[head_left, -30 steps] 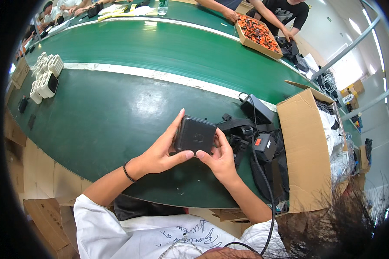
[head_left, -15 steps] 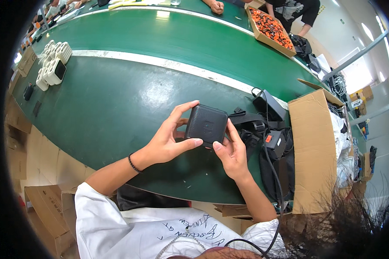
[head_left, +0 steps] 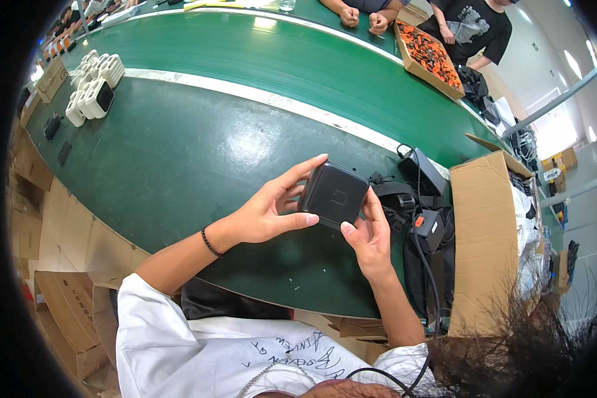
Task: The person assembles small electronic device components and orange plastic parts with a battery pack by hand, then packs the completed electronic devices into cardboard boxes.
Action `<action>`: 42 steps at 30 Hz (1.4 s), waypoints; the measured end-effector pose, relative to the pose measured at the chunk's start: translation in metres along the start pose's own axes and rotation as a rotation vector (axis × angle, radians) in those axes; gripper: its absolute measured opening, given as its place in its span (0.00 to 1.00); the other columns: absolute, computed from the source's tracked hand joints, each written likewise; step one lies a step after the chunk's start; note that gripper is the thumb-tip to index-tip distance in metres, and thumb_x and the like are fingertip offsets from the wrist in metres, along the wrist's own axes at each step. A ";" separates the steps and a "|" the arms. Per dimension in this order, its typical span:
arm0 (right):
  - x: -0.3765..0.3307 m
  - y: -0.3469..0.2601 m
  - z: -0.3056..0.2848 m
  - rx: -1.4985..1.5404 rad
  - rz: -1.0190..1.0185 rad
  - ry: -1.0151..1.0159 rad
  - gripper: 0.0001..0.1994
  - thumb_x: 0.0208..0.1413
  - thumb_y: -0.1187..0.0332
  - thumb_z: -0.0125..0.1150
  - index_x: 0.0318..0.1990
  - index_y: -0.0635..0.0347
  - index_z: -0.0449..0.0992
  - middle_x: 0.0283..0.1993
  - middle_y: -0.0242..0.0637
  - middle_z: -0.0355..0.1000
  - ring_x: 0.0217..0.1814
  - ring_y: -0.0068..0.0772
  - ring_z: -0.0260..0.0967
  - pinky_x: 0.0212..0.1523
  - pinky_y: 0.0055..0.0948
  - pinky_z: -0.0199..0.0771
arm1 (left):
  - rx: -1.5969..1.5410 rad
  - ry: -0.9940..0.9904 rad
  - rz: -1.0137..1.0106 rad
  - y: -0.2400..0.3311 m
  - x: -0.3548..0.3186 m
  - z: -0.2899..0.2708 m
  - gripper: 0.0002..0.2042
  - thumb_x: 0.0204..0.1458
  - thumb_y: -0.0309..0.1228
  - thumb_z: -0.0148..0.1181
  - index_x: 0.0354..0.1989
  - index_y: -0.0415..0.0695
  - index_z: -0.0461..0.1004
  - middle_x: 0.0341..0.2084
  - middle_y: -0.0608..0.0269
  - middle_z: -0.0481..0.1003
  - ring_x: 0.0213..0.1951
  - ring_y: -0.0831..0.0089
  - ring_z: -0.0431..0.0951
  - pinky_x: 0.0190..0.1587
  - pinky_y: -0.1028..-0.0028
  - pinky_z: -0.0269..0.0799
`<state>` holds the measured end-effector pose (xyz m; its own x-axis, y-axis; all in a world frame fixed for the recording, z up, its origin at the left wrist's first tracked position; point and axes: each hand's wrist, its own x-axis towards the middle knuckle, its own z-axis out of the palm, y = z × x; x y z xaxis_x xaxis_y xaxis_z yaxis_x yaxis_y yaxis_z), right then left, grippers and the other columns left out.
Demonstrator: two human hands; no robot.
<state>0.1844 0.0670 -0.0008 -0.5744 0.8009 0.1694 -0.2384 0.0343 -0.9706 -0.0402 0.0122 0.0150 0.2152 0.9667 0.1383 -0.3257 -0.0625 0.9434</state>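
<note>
Between my two hands is a small black square case (head_left: 333,194) with rounded corners, raised over the green table (head_left: 192,146). My left hand (head_left: 278,202) grips its left side, index finger along the top corner and thumb at the lower edge. On the opposite side, my right hand (head_left: 370,240) holds the lower right corner between thumb and fingers. The underside of the case is hidden. Just right of my right hand lie black straps (head_left: 397,199) and a black box with an orange sticker (head_left: 428,229).
White rounded devices (head_left: 94,93) cluster at the far left, near small black pieces (head_left: 53,126). A tall cardboard box (head_left: 483,245) stands at the right beside a black cable (head_left: 426,278). Across the green belt, a carton of orange-and-black parts (head_left: 431,56) sits near two people.
The case has shifted slightly right in the view and turned a little, still in both hands. Across the belt, more of the two people now shows.
</note>
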 end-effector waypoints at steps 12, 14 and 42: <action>0.003 -0.002 -0.005 0.048 -0.051 -0.018 0.46 0.54 0.78 0.64 0.75 0.66 0.39 0.73 0.49 0.49 0.74 0.41 0.52 0.71 0.41 0.56 | -0.061 -0.109 0.051 -0.004 0.000 -0.006 0.46 0.54 0.22 0.65 0.77 0.48 0.40 0.69 0.52 0.55 0.68 0.65 0.59 0.69 0.64 0.56; 0.002 -0.004 -0.006 0.042 -0.042 -0.036 0.46 0.54 0.78 0.64 0.75 0.65 0.39 0.73 0.49 0.49 0.74 0.41 0.52 0.71 0.41 0.56 | -0.072 -0.118 0.026 -0.002 -0.001 -0.005 0.46 0.55 0.23 0.65 0.77 0.48 0.40 0.69 0.51 0.55 0.69 0.65 0.58 0.70 0.64 0.56; -0.003 0.003 0.002 0.082 0.060 0.000 0.46 0.54 0.82 0.63 0.75 0.59 0.39 0.68 0.45 0.53 0.70 0.39 0.55 0.67 0.40 0.66 | 0.009 0.122 0.031 -0.023 0.003 -0.002 0.30 0.62 0.29 0.60 0.68 0.40 0.53 0.56 0.52 0.69 0.58 0.67 0.70 0.60 0.66 0.69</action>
<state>0.1835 0.0634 -0.0041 -0.5893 0.8002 0.1117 -0.2671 -0.0625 -0.9616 -0.0336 0.0171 -0.0064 0.0912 0.9873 0.1299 -0.3220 -0.0942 0.9421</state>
